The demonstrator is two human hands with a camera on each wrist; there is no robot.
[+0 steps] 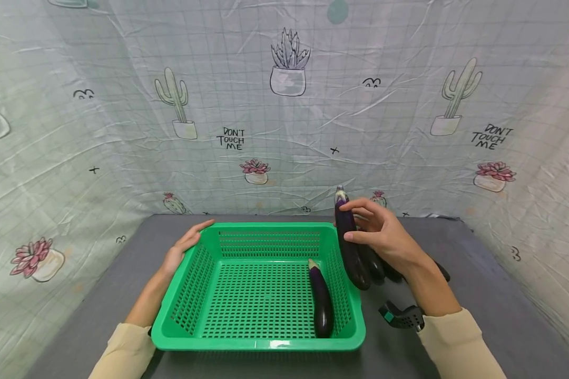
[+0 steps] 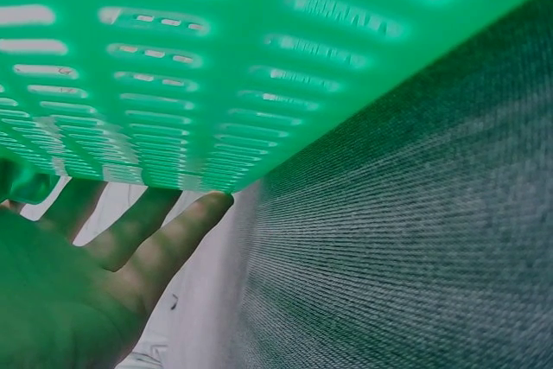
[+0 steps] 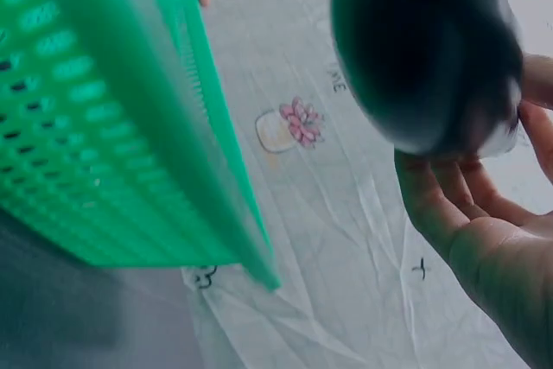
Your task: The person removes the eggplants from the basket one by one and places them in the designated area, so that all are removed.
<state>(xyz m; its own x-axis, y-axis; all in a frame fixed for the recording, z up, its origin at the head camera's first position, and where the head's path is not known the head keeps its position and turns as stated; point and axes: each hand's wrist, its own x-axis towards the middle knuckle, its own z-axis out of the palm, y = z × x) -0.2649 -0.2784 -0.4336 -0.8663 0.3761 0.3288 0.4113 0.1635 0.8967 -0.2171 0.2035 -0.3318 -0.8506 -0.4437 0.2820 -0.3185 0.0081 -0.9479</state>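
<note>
My right hand (image 1: 389,237) grips a long dark purple eggplant (image 1: 347,237) between thumb and fingers, stem end up, over the basket's right rim. The right wrist view shows the rounded lower end of that eggplant (image 3: 423,58) large, beside the basket's side. A green slotted plastic basket (image 1: 258,345) stands in front of me. Inside, along its right side, lies another eggplant (image 1: 323,305). Against the basket's left outer wall rests my left hand (image 1: 177,252), its fingers extended; from its wrist camera the fingers (image 2: 186,231) look straight and touch the slotted wall.
More eggplants (image 1: 373,266) lie on the grey table (image 1: 483,295) to the right of the basket, partly hidden behind my right hand and forearm. A black strap with a green-marked device (image 1: 400,316) sits at my right wrist. Behind the table hangs a printed cloth (image 1: 322,121).
</note>
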